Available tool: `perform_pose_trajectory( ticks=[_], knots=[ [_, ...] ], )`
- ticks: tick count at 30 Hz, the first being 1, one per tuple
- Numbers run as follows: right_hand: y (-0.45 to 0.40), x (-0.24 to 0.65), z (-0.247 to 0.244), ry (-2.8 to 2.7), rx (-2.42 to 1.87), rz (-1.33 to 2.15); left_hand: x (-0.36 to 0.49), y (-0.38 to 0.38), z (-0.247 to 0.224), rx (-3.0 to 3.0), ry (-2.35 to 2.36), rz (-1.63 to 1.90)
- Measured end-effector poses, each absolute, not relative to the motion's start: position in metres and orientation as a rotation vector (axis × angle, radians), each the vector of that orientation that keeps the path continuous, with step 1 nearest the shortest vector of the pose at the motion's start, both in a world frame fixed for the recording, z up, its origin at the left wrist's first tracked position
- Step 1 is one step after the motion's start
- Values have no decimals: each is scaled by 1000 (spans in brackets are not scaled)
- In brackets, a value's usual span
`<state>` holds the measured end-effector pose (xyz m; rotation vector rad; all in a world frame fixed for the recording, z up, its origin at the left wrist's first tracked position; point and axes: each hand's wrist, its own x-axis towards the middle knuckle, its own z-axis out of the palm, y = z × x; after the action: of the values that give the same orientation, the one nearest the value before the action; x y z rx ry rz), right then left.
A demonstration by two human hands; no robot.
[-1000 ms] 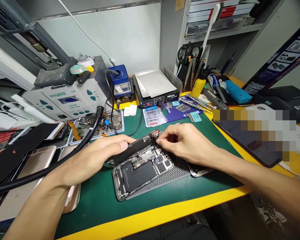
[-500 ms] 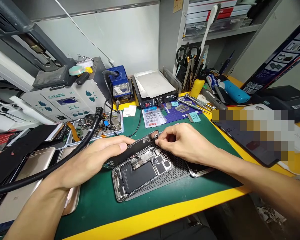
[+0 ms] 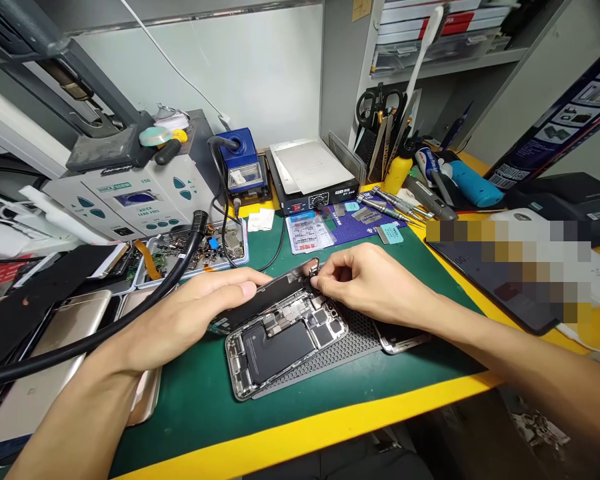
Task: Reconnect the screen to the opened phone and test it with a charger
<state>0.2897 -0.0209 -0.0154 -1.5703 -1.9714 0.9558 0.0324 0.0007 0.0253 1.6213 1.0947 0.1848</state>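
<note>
One screen at opened phone, grasped in left grip; probably light, stiff, fragile, best held by edges; at corner, pinched right grip, contents unclear.

In front of you, a glossy white panel rises behind the back edge of your yellow worktop, with a grey upright to its right. Past the back right corner you have a grey shelf. Light gleams on the panel; below the front edge, it's dark.
</note>
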Motion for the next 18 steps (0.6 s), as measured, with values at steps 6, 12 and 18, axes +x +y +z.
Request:
perform_pose_trajectory(
  ticks=[6, 12, 18],
  knots=[
    [-20, 290, -15, -1964, -1604, 970, 31, 2, 22, 1658, 1068, 168],
    [-19, 290, -14, -1960, -1585, 1001, 29, 2, 23, 1699, 1064, 181],
    [-19, 293, -9, -1920, -1562, 1077, 24, 3, 17, 1762, 1020, 208]
  ],
)
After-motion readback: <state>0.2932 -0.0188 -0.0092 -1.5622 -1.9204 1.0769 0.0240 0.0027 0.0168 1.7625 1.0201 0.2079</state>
